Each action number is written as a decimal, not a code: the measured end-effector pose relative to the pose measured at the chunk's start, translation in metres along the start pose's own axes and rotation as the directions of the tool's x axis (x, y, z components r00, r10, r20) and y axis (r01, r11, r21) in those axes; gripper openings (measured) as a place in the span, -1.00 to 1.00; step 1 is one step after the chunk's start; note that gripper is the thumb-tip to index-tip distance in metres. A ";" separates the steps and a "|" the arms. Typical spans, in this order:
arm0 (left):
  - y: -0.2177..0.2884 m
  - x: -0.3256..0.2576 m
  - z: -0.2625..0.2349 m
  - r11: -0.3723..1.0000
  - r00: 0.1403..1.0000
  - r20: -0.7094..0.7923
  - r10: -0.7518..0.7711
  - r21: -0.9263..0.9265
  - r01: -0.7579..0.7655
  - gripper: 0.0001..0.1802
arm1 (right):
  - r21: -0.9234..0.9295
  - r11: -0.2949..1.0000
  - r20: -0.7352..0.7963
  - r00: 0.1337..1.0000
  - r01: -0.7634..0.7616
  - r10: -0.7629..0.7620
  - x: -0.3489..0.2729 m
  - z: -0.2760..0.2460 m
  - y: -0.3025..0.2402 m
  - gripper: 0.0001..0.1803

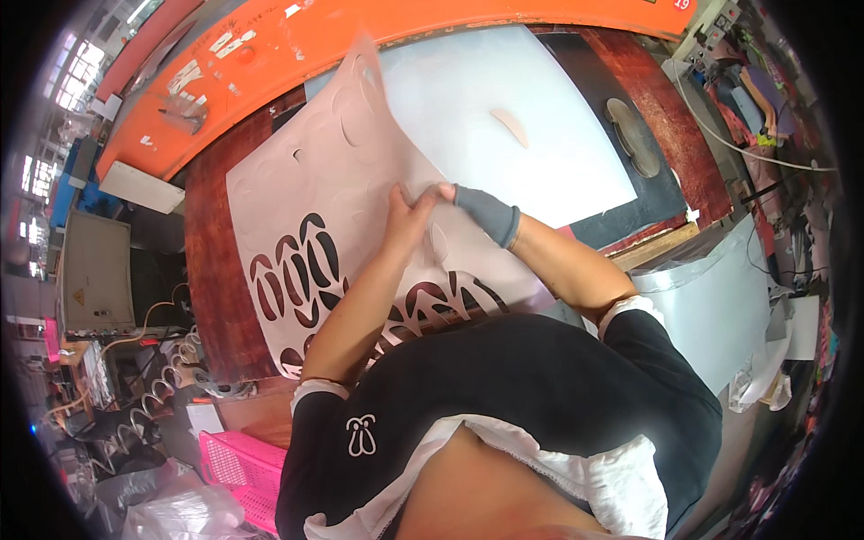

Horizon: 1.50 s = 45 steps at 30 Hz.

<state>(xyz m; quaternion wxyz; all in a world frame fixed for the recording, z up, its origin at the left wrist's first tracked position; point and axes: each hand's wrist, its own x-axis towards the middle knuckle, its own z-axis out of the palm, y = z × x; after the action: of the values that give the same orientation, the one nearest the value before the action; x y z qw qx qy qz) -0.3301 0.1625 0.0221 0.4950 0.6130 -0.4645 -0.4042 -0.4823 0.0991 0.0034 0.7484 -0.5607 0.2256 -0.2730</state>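
A large pale pink sheet lies in front of me, its far corner lifted and curling up. Rows of curved openings run through its near part, and curved outlines mark its far part. My left hand is closed on the sheet near its right edge. Close beside it, my right hand, in a grey glove that leaves the fingertips bare, also pinches the sheet there. Part of the fingers of both hands is hidden. On the white board beyond rests a small pale curved piece.
An orange machine beam spans the far side above the reddish table. A curved cutting die lies on a dark pad at right. Below left stand a pink basket and coiled hose; a grey metal box is farther left.
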 end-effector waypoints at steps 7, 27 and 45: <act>-0.035 0.015 0.002 0.999 0.998 -0.050 0.022 -0.026 -0.023 -0.55 | -0.177 0.984 0.012 0.999 0.039 -0.038 0.001 -0.008 -0.004 -0.47; -0.056 -0.004 -0.045 0.798 0.993 -0.008 -0.121 -0.596 0.092 -0.72 | -0.777 0.408 -0.608 0.739 -0.479 -0.291 0.055 -0.118 -0.043 -0.63; -0.040 -0.021 -0.073 0.778 0.985 0.071 -0.155 -0.606 0.166 -0.72 | 0.012 0.960 -0.246 0.930 -0.279 0.274 -0.039 -0.052 -0.002 -0.45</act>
<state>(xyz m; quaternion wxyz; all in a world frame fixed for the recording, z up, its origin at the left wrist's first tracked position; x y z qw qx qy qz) -0.2591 0.2028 -0.0031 0.6259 0.4547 -0.2595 -0.5780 -0.5450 0.0876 -0.0076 0.7392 -0.4939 0.3962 -0.2294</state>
